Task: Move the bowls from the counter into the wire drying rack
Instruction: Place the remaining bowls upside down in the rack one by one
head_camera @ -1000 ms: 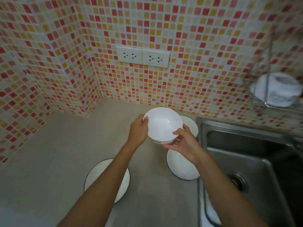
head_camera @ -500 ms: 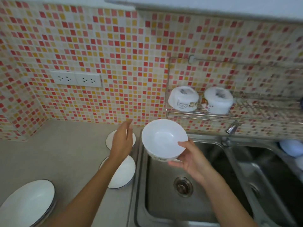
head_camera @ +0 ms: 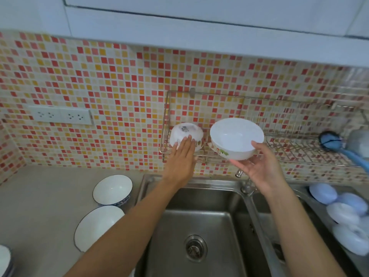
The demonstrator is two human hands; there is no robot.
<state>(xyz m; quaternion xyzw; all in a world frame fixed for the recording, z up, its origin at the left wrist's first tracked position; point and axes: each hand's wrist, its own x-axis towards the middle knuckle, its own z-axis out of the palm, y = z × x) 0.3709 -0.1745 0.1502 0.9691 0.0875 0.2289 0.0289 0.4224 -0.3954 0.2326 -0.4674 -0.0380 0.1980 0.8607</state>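
Head view. The wall-mounted wire drying rack (head_camera: pixel 283 148) hangs on the mosaic-tiled wall above the stainless steel double sink (head_camera: pixel 201 232). Its left end is occupied by one inverted white bowl with a printed label on its base (head_camera: pixel 184 130); the label text is too small to read. From the middle to the right, the rack floor is mostly bare wire, with a blue-handled dish brush (head_camera: pixel 339 144) lying at the far right end.

The right hand (head_camera: pixel 259 166) supports a white ceramic bowl with a floral print on its outer wall (head_camera: pixel 236 137) from below, thumb on the near rim and fingers spread under the base. The bowl is upright, tilted slightly toward the camera, and sits in front of the rack's front rail, just beside the inverted bowl.

The left hand (head_camera: pixel 182 156) is flat, fingers extended and together, with the fingertips touching the inverted bowl's near wall; it grips nothing.

On the grey counter (head_camera: pixel 46 200) left of the sink stand two blue-rimmed white bowls: a smaller one (head_camera: pixel 112 189) near the wall and a larger one (head_camera: pixel 98 226) just in front. A third dish edge (head_camera: pixel 5 260) shows at the bottom-left frame border.
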